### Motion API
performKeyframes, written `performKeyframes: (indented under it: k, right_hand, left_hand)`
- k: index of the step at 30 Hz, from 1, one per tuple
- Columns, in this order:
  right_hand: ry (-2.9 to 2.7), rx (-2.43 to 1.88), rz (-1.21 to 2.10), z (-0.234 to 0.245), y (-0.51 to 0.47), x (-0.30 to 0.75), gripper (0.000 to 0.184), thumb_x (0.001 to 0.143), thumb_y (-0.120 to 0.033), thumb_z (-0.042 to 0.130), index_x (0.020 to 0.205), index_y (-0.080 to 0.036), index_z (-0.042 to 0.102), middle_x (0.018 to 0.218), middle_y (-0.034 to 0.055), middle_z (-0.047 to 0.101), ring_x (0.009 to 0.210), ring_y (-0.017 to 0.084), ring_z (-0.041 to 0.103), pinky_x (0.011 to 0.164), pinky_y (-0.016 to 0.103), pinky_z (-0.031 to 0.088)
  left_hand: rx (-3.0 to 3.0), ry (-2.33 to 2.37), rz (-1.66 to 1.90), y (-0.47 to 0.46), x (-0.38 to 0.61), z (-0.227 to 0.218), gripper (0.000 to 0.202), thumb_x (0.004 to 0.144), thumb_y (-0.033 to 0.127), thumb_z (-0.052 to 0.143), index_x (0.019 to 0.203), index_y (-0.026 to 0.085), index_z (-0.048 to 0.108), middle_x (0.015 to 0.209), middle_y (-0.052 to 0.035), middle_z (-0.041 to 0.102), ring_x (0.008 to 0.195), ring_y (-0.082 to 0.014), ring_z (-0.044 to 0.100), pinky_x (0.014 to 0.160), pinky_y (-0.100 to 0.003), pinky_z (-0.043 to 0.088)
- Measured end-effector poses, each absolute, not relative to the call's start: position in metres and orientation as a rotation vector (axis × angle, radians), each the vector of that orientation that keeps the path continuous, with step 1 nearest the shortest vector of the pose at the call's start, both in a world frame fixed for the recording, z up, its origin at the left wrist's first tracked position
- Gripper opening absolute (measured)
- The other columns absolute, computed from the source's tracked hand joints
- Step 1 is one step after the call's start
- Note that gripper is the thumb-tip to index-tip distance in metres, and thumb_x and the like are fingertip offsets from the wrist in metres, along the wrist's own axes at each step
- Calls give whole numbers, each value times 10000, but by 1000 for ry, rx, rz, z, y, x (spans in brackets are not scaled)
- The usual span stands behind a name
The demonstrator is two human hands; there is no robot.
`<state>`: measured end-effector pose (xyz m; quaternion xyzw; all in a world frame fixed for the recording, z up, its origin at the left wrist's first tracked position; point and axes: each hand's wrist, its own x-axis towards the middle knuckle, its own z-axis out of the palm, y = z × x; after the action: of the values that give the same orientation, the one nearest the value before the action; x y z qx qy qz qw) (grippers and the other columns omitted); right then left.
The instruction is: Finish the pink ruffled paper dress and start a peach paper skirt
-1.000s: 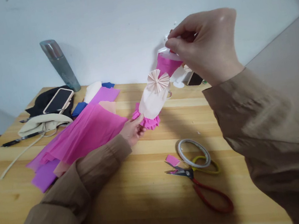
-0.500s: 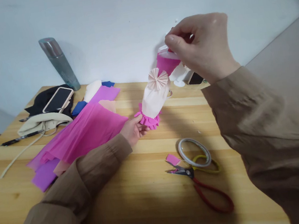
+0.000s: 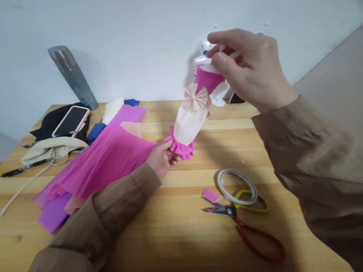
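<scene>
A small paper dress (image 3: pixel 190 119) slants up and away from me above the table. It has a deep pink top, a pleated pale fan bow at the waist, a pale skirt and a ruffled pink hem. My left hand (image 3: pixel 162 157) pinches the left side of the hem between thumb and fingers. My right hand (image 3: pixel 249 67) is at the dress's upper end, index finger lifted and thumb apart from it. White parts show above the pink top, partly hidden behind that hand; I cannot tell whether the fingers touch them.
Scissors (image 3: pixel 230 211) lie in front with a tape roll (image 3: pixel 219 184) over their yellow handle and a pink scrap (image 3: pixel 210 194) at the blades. Crepe paper sheets (image 3: pixel 104 159), a phone (image 3: pixel 70 120), a cream pouch (image 3: pixel 49 149), a pen (image 3: pixel 21 168) and a bottle (image 3: pixel 73 76) are left.
My right hand's fingers have spread from a pinch, the index finger rising. That hand has dropped slightly, and the dress's top has shifted a little right. My left hand keeps its hold.
</scene>
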<state>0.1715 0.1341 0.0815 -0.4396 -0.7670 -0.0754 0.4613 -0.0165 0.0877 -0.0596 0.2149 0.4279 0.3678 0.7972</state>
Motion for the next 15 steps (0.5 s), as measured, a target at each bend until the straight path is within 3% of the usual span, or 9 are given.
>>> performKeyframes:
  k: [4, 7, 10, 15]
  right_hand:
    - [-1767, -1014, -206, 69, 128, 181, 408, 837, -175, 549, 1240, -215, 599, 1151, 102, 685, 950, 182, 662, 695, 302, 517]
    - [-1526, -943, -208, 47, 113, 185, 287, 860, -199, 534, 1136, -224, 610, 1060, 76, 668, 925, 182, 658, 756, 353, 520]
    - [-1422, -1023, 25, 14, 90, 184, 139, 830, -239, 593, 964, -243, 631, 877, 27, 649, 701, 166, 617, 625, 342, 499]
    - [-1724, -1270, 531, -38, 60, 170, 41, 772, -276, 636, 813, -277, 638, 749, 7, 664, 652, 196, 594, 587, 357, 470]
  left_hand:
    - [464, 929, 811, 86, -16, -61, 341, 969, 311, 429, 740, 138, 613, 561, -34, 605, 445, -83, 526, 427, -181, 345]
    - [463, 948, 842, 83, -15, -60, 308, 956, 327, 473, 774, 133, 629, 599, -32, 616, 461, -76, 532, 436, -176, 353]
    - [461, 948, 809, 81, -14, -58, 296, 953, 321, 482, 763, 141, 622, 591, -22, 610, 436, -65, 511, 419, -166, 328]
    - [478, 913, 762, 81, -14, -58, 294, 962, 310, 454, 760, 158, 604, 525, 1, 570, 389, -62, 477, 383, -162, 283]
